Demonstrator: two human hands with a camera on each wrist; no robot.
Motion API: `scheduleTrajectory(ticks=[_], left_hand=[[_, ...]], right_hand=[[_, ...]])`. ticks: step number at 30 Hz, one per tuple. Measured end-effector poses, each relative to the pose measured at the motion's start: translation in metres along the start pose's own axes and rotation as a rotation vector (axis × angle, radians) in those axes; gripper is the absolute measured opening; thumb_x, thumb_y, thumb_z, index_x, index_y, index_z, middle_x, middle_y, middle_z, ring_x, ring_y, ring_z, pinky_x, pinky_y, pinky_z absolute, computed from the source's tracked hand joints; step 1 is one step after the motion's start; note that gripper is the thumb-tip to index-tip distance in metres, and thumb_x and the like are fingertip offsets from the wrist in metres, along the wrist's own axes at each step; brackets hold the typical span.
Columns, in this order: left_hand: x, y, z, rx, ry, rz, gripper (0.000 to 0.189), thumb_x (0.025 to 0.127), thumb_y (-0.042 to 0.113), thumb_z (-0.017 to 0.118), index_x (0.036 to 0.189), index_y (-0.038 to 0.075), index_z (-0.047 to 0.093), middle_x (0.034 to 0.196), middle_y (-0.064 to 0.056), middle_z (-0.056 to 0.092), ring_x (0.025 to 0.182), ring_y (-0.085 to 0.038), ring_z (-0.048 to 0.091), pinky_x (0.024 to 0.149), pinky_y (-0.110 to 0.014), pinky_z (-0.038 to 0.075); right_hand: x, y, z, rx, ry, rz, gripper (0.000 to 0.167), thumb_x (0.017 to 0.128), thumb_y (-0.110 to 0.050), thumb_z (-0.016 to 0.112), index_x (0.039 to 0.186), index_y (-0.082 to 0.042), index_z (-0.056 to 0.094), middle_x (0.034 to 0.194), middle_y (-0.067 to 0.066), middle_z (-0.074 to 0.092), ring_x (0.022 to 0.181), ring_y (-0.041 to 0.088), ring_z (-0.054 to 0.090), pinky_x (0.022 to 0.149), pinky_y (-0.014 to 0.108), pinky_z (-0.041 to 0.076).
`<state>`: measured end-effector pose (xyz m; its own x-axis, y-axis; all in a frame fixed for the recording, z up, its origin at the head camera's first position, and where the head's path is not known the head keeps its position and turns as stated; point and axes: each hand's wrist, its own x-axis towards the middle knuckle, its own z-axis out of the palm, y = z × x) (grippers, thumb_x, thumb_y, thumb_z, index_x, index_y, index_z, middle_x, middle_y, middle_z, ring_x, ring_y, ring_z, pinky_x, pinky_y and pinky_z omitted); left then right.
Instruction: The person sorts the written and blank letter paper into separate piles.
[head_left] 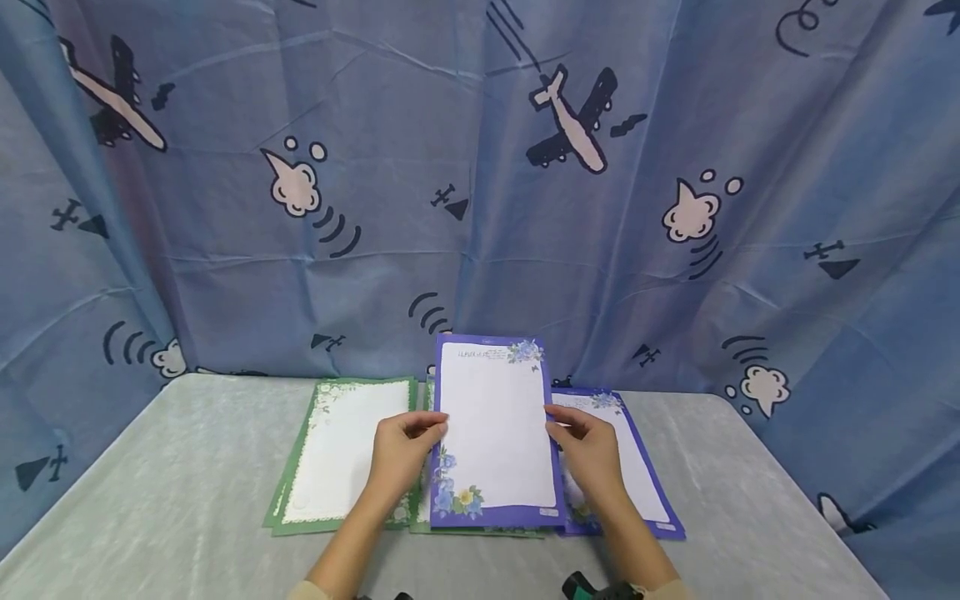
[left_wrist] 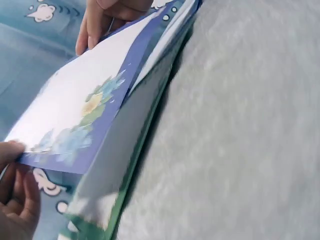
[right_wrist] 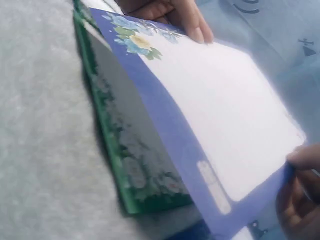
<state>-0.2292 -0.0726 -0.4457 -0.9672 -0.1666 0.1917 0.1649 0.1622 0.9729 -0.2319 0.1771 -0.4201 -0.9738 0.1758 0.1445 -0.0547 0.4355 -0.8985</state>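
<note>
Both hands hold up one sheet of purple-bordered stationery paper (head_left: pixel 495 425) with blue and yellow flowers in its corners. My left hand (head_left: pixel 403 450) pinches its left edge between thumb and fingers, while my right hand (head_left: pixel 591 450) pinches the right edge. The sheet is raised over a green-bordered paper pile, of which only the edges show beneath it in the head view. In the right wrist view the green-bordered sheets (right_wrist: pixel 130 170) lie below the tilted paper. Left of my left hand lies another green-bordered stack (head_left: pixel 345 450); purple-bordered sheets (head_left: pixel 637 475) lie under my right hand.
A pale grey cloth covers the table (head_left: pixel 750 483). Behind it hangs a blue curtain (head_left: pixel 420 108) printed with airplanes and clouds. A dark object with a green part (head_left: pixel 581 587) shows by the right wrist at the bottom edge.
</note>
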Motion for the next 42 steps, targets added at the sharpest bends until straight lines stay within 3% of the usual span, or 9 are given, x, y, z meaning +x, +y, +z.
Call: scheduleTrajectory(ticks=[5, 10, 18, 24, 30, 36, 42], left_hand=[[-0.003, 0.013, 0.008, 0.007, -0.005, 0.056, 0.013, 0.092, 0.010, 0.073, 0.103, 0.007, 0.079, 0.102, -0.011, 0.078, 0.081, -0.011, 0.063, 0.069, -0.017, 0.051], [-0.003, 0.027, 0.015, 0.019, -0.021, 0.092, 0.014, 0.092, 0.009, 0.071, 0.104, 0.007, 0.079, 0.102, -0.011, 0.077, 0.081, -0.011, 0.062, 0.067, -0.019, 0.049], [0.007, 0.058, 0.038, -0.031, -0.057, 0.183, 0.015, 0.090, 0.007, 0.072, 0.103, 0.008, 0.080, 0.099, -0.010, 0.078, 0.077, -0.011, 0.064, 0.068, -0.019, 0.051], [0.012, 0.069, 0.054, -0.062, -0.049, 0.254, 0.014, 0.091, 0.005, 0.071, 0.101, 0.007, 0.080, 0.090, -0.012, 0.078, 0.071, -0.008, 0.062, 0.064, -0.020, 0.050], [0.014, 0.076, 0.063, -0.061, -0.059, 0.239, 0.015, 0.091, 0.006, 0.070, 0.102, 0.007, 0.080, 0.090, -0.011, 0.078, 0.072, -0.009, 0.062, 0.064, -0.020, 0.049], [0.019, 0.086, 0.073, -0.050, -0.126, 0.219, 0.015, 0.092, 0.009, 0.071, 0.104, 0.008, 0.080, 0.098, -0.010, 0.078, 0.077, -0.011, 0.063, 0.066, -0.020, 0.050], [0.015, 0.088, 0.081, -0.062, -0.130, 0.185, 0.014, 0.092, 0.008, 0.071, 0.103, 0.008, 0.080, 0.101, -0.010, 0.079, 0.080, -0.010, 0.066, 0.069, -0.020, 0.051]], right_hand=[[-0.001, -0.013, -0.017, -0.013, 0.005, 0.047, 0.029, 0.099, -0.013, 0.064, 0.127, -0.012, 0.071, 0.128, 0.013, 0.069, 0.100, 0.020, 0.064, 0.077, 0.014, 0.052], [-0.001, -0.022, -0.034, 0.002, 0.023, 0.035, 0.030, 0.099, -0.015, 0.064, 0.128, -0.011, 0.070, 0.127, 0.014, 0.069, 0.094, 0.013, 0.063, 0.077, 0.017, 0.053], [-0.001, -0.033, -0.065, -0.022, 0.111, 0.034, 0.032, 0.102, -0.018, 0.061, 0.132, -0.012, 0.068, 0.132, 0.014, 0.067, 0.089, 0.009, 0.061, 0.076, 0.013, 0.051], [0.001, -0.038, -0.072, 0.002, 0.159, 0.019, 0.033, 0.101, -0.013, 0.060, 0.134, -0.011, 0.067, 0.134, 0.014, 0.065, 0.091, 0.013, 0.061, 0.074, 0.010, 0.051], [0.004, -0.039, -0.075, 0.006, 0.200, 0.026, 0.034, 0.102, -0.011, 0.057, 0.135, -0.011, 0.066, 0.138, 0.013, 0.064, 0.101, 0.023, 0.061, 0.074, 0.005, 0.049], [0.004, -0.034, -0.091, 0.002, 0.273, 0.052, 0.035, 0.102, -0.010, 0.057, 0.135, -0.011, 0.066, 0.138, 0.011, 0.064, 0.104, 0.022, 0.061, 0.072, 0.004, 0.047], [0.005, -0.034, -0.101, 0.012, 0.287, 0.062, 0.035, 0.102, -0.008, 0.056, 0.136, -0.009, 0.065, 0.139, 0.013, 0.063, 0.108, 0.023, 0.062, 0.073, 0.003, 0.047]])
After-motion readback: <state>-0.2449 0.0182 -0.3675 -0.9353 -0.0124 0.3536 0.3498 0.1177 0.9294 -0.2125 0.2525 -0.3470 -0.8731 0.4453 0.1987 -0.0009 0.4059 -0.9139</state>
